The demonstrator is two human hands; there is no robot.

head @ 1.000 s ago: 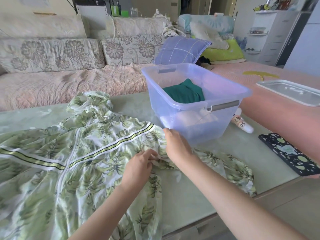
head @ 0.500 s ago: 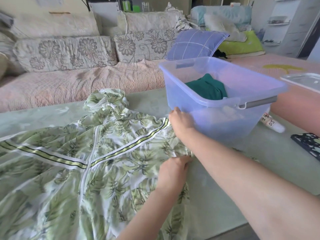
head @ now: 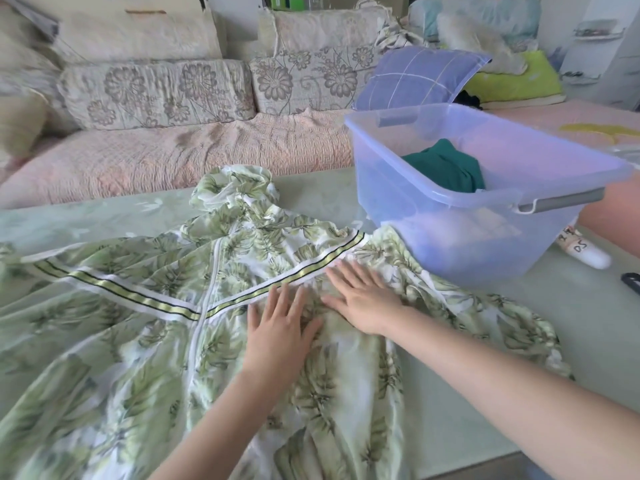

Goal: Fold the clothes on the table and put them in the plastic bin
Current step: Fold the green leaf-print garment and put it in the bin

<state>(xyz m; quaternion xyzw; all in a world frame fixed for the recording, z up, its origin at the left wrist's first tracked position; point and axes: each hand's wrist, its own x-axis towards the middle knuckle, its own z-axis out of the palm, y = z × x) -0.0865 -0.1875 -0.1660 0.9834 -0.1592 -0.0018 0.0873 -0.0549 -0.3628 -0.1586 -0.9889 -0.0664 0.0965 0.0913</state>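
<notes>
Hands off the edge pinch, now on the chest. Flat, fingers spread, left hand (head: pixel 277 327) and right hand (head: pixel 363 299) press leaf-print jacket (head: pixel 138 341) on table (head: pixel 571 323). Zip (head: pixel 207 289) runs near-to-far, hood (head: pixel 235 188) away. Loose sleeve (head: pixel 485 306) lies right of right hand, the nearer one. Beyond: plastic bin (head: pixel 450 237), green garment (head: pixel 446 168) inside.

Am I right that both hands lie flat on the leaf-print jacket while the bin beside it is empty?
Not quite. The head view shows the bin is not empty: a green garment lies in it. The rest holds: the left hand and right hand lie flat on the jacket beside the bin.
</notes>
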